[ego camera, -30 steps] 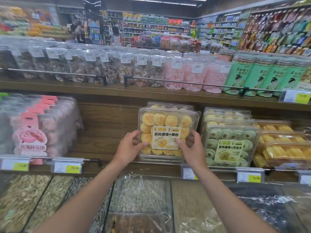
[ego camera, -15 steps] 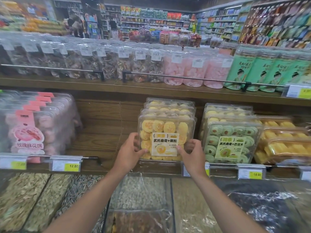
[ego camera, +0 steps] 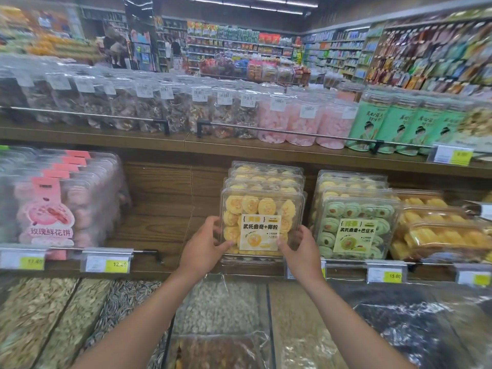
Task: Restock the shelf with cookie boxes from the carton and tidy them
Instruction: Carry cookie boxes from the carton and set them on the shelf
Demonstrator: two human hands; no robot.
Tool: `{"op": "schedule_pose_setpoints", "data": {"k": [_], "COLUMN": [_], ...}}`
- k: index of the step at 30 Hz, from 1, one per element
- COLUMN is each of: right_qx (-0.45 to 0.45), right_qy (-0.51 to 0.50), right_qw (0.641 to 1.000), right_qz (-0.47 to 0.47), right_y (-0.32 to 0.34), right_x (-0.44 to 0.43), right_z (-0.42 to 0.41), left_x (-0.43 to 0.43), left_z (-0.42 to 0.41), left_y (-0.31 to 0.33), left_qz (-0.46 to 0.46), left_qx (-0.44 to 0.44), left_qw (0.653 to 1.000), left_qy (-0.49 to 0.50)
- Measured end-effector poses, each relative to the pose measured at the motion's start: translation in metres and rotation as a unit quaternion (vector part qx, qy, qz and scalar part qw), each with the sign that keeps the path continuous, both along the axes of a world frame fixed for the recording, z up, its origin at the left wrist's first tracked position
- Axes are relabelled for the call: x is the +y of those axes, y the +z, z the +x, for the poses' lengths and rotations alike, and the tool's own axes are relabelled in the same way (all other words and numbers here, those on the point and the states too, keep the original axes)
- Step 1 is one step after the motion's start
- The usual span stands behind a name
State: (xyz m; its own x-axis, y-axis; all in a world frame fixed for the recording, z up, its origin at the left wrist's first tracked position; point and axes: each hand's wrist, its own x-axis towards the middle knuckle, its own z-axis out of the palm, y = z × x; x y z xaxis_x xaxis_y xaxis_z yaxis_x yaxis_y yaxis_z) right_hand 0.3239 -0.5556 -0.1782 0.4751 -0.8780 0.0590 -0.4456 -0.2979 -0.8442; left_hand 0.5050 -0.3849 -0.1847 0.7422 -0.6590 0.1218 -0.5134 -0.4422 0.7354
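Both hands are on the front yellow cookie box (ego camera: 262, 225), and over the last second it has gone from being held slightly forward and tilted to standing upright, pressed back against the row of matching boxes (ego camera: 266, 177) behind it. The left hand (ego camera: 205, 245) has its fingers (ego camera: 217, 222) wrapped round the box's lower left edge with the thumb across the front; the right hand (ego camera: 302, 250) clamps the lower right corner in the same way, so neither is loose yet. The box sits on the wooden shelf (ego camera: 159, 227) just behind the price rail (ego camera: 386, 265), with the green cookie boxes (ego camera: 356, 230) just beside it on the right. I would judge this one box as good as placed, with only a final squaring-up left; the carton itself is nowhere in view, so how many remain I cannot say.

The box is a clear, rigid plastic clamshell, squarish with rounded corners and a flanged rim, glossy enough to catch the ceiling lights. Inside are round, ridged yellow cookies packed on edge, and a cream paper label is stuck on the front. The shelf is dark wood-grain board. A wide gap separates the yellow row from the pink pastry packs (ego camera: 53, 203) at left
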Motion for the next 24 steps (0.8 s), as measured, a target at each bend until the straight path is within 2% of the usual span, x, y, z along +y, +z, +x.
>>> {"op": "schedule_pose_setpoints", "data": {"k": [7,13,18,24], "right_qx": [0.043,0.076,0.141,0.220], "right_qy": [0.011,0.037,0.087,0.140], "right_qw": [0.999,0.995,0.976,0.930], "right_qz": [-0.004,-0.055,-0.139,-0.258], "right_y": [0.011,0.022,0.019,0.015], "right_x": [0.029,0.075,0.105,0.143], "right_z": [-0.021,-0.046,-0.061,-0.067], "left_x": [0.025,0.062,0.103,0.169], "left_z": [-0.012,-0.026,-0.034,-0.051], "left_y": [0.012,0.015,0.008,0.003], "left_qz": [-0.009,0.011,0.101,0.189], "left_qx": [-0.011,-0.106,-0.203,-0.280], "left_qw": [1.000,0.994,0.974,0.941], "left_qy": [0.006,-0.008,-0.023,0.002]}}
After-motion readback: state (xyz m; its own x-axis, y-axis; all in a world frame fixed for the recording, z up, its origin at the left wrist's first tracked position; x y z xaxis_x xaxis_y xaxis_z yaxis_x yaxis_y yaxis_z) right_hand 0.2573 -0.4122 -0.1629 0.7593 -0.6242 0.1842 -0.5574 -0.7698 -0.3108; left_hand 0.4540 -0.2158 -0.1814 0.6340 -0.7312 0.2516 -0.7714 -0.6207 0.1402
